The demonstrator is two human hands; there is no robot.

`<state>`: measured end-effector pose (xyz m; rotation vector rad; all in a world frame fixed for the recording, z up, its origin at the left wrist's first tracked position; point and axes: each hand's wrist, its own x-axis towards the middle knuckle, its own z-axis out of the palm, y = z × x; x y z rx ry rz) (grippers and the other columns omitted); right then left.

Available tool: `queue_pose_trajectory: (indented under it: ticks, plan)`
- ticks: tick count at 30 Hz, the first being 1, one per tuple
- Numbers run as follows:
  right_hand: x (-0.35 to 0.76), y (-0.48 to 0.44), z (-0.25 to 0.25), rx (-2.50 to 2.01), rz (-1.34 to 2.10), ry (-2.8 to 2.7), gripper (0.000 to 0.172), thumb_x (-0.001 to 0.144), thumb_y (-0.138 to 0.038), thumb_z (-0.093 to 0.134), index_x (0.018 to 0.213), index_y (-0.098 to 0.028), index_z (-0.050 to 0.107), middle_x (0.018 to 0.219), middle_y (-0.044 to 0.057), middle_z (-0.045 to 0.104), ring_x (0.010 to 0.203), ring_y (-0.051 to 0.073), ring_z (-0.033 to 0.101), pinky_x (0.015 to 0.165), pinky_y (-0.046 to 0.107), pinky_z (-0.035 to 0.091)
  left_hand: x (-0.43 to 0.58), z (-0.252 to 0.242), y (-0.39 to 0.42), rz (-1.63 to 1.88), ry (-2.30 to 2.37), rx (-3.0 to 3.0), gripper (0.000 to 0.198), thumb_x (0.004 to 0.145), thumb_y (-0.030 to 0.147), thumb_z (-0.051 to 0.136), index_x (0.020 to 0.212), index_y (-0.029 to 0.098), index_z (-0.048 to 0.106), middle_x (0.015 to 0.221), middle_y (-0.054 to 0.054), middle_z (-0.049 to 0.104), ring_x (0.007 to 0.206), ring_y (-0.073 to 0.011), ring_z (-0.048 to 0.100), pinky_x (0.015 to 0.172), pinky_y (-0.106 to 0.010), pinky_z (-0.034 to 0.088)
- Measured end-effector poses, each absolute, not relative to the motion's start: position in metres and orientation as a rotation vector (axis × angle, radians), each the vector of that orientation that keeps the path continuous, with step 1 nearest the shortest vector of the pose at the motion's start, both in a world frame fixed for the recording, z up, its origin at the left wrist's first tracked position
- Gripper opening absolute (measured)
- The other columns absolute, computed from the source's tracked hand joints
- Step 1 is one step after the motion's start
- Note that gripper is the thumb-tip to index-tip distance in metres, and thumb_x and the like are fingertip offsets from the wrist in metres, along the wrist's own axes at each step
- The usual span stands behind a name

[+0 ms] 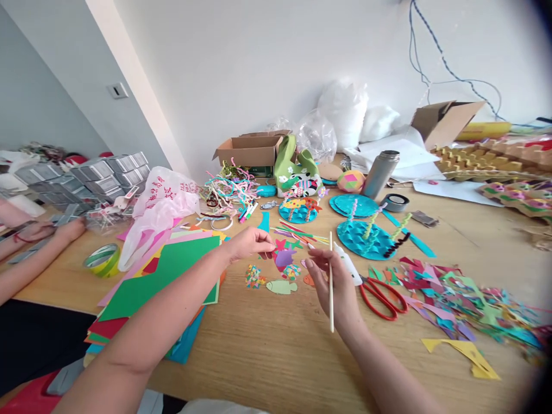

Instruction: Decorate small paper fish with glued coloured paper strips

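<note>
Showing right of the purple cutout, the stick is gripped by the fingers of the right hand, left of the cutout the left hand is held with bent fingers, their grip impossible to tell, and scissors are laid farther right, green paper farther left.

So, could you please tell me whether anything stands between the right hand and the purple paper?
Nothing upright shows between the right hand and the purple paper. Only a small pink piece lies low in the gap, partly hidden by the hand. The stick is in the hand's own grip.
</note>
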<state>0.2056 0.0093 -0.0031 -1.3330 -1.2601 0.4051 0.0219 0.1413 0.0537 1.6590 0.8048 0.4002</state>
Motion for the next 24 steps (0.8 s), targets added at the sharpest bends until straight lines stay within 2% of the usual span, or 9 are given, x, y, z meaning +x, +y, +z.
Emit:
queue_pose_trajectory:
  ticks: [5,11,17,24]
  plan:
    - [0.208,0.012,-0.004,-1.349,0.744,-1.221,0.033,0.087,-0.052,0.055,0.091,-0.019,0.06,0.082,0.006,0.067,0.077,0.021,0.062,0.069,0.032,0.049,0.027,0.059,0.122,0.364,0.729,1.652,0.024,0.069,0.034,0.072,0.069,0.012,0.065,0.065,-0.003,0.066,0.061,-0.0111,0.061,0.062,-0.024,0.049]
    - [0.208,0.012,-0.007,-1.345,0.759,-1.255,0.032,0.084,-0.051,0.059,0.084,-0.019,0.06,0.076,0.004,0.064,0.07,0.018,0.056,0.063,0.029,0.044,0.024,0.054,0.12,0.367,0.758,1.644,0.022,0.068,0.034,0.072,0.069,0.012,0.066,0.063,-0.003,0.066,0.059,-0.0108,0.06,0.061,-0.023,0.048]
    - [0.204,0.008,-0.002,-1.389,0.581,-1.367,0.026,0.089,-0.043,0.054,0.077,-0.02,0.056,0.07,0.001,0.058,0.067,0.016,0.052,0.062,0.029,0.042,0.022,0.05,0.117,0.364,0.78,1.629,0.021,0.067,0.033,0.071,0.07,0.012,0.067,0.065,-0.003,0.067,0.06,-0.0113,0.062,0.062,-0.024,0.049]
    - [0.198,0.003,0.004,-1.3,0.091,-1.654,0.012,0.093,-0.022,0.046,0.082,-0.021,0.051,0.074,0.002,0.058,0.07,0.017,0.053,0.067,0.032,0.044,0.023,0.048,0.116,0.379,0.871,1.591,0.024,0.065,0.035,0.073,0.066,0.012,0.066,0.06,-0.002,0.065,0.056,-0.0109,0.06,0.057,-0.023,0.048]
